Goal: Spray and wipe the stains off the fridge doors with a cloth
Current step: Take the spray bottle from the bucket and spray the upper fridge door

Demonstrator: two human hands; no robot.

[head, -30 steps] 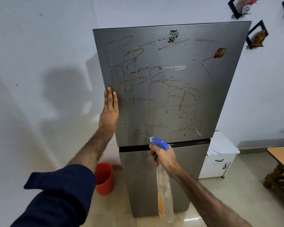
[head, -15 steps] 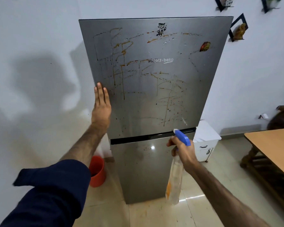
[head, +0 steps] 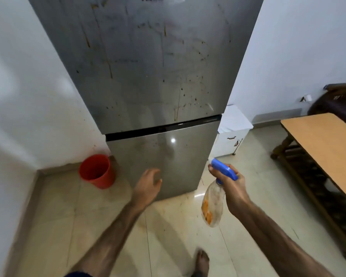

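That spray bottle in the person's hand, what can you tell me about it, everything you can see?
The spray bottle has a blue plastic trigger head above a clear, crumpled-looking plastic body with orange patches low down on it. The right hand grips it around the neck, fingers at the trigger, so the body hangs down and tilts a little to the left. It is held in the air above the tiled floor, in front of the fridge's lower right corner, touching nothing but that hand.

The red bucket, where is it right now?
In the head view the red bucket stands on the floor at the left, in the corner by the white wall, just left of the fridge's lower door.
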